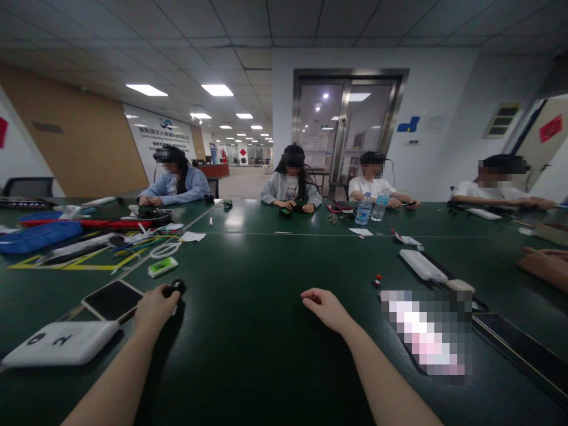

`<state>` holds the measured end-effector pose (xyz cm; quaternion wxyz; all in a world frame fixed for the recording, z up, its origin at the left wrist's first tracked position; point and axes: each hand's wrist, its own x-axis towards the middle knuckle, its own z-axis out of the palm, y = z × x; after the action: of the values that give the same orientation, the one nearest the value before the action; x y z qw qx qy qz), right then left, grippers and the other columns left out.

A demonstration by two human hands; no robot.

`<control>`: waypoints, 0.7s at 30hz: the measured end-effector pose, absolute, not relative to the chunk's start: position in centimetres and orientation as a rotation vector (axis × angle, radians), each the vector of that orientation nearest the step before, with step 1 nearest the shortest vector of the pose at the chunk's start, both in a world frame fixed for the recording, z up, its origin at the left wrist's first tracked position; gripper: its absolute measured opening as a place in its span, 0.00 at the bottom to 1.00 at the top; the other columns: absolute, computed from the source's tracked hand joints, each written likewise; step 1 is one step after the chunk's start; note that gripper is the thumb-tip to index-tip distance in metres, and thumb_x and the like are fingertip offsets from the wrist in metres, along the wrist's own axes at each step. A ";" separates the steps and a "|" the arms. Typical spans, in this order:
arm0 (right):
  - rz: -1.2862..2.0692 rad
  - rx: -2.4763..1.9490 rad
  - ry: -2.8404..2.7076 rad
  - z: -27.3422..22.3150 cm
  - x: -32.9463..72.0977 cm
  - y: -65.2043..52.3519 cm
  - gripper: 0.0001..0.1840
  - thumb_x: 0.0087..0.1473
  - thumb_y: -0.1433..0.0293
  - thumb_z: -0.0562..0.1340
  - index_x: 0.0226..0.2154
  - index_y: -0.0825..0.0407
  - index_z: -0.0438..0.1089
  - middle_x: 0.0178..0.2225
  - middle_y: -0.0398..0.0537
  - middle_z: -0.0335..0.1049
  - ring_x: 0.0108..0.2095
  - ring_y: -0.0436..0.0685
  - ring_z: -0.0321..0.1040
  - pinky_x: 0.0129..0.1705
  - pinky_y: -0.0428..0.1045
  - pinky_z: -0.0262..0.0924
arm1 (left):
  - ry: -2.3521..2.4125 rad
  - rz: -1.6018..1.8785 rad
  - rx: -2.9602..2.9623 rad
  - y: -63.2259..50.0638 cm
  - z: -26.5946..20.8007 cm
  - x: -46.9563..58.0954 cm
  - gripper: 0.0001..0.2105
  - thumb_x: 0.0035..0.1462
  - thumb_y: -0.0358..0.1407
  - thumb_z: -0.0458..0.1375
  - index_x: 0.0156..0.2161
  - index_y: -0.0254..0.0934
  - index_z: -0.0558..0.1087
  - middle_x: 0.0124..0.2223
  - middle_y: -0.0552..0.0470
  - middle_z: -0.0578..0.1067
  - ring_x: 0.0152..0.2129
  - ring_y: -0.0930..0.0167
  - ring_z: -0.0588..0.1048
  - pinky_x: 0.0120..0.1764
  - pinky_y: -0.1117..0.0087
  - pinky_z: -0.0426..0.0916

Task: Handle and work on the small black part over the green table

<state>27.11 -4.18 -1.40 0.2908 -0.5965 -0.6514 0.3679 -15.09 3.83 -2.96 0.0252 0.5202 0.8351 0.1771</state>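
My left hand [154, 309] is on the left of the green table, its fingers closed round a small black object [176, 286] whose kind I cannot make out. Just left of that hand lies a phone with a dark screen and pale edge [113, 299]. A white box-like device with black marks [62, 343] lies nearer, by my left forearm. My right hand [326, 307] rests right of the middle, fingers curled together, with nothing visible in them. A small red and black item [377, 281] lies to its right, beyond a phone with a blurred-out bright screen [423, 334].
At left are a green and white packet [163, 267], a coiled white cable [165, 250] and a blue tray [42, 235]. Water bottles [363, 210] stand across the table. A white power bank [422, 265] and a dark phone [523, 349] lie right. Several people sit around.
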 end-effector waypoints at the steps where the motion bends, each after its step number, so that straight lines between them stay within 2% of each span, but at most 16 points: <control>1: 0.984 -1.593 -1.735 -1.4 27.1 -4.2 0.14 0.54 0.66 0.58 0.44 0.50 0.69 0.42 0.46 0.71 0.43 0.55 0.67 0.44 0.50 0.60 | 2.579 0.540 1.605 3.8 -3.0 -15.1 0.27 0.51 0.45 0.47 0.52 0.29 0.68 0.47 0.34 0.72 0.43 0.54 0.71 0.42 0.60 0.67; 12: 1.002 -1.595 -1.708 -1.0 27.0 -4.5 0.13 0.54 0.67 0.58 0.43 0.49 0.69 0.42 0.45 0.71 0.43 0.56 0.67 0.45 0.51 0.61 | 2.566 0.506 1.628 3.8 -2.9 -15.1 0.28 0.53 0.48 0.46 0.53 0.30 0.68 0.48 0.33 0.72 0.44 0.52 0.71 0.42 0.58 0.67; 21: 1.012 -1.600 -1.700 -1.1 27.1 -4.4 0.14 0.53 0.67 0.58 0.44 0.49 0.70 0.42 0.45 0.71 0.42 0.55 0.67 0.44 0.51 0.61 | 2.524 0.499 1.695 3.0 -2.1 -12.2 0.27 0.53 0.46 0.47 0.53 0.29 0.67 0.49 0.34 0.70 0.45 0.53 0.70 0.43 0.58 0.66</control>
<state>27.07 -4.45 -1.07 0.2943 -0.6009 -0.6386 0.3801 -12.23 2.96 -2.11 0.0305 0.5499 0.8188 0.1618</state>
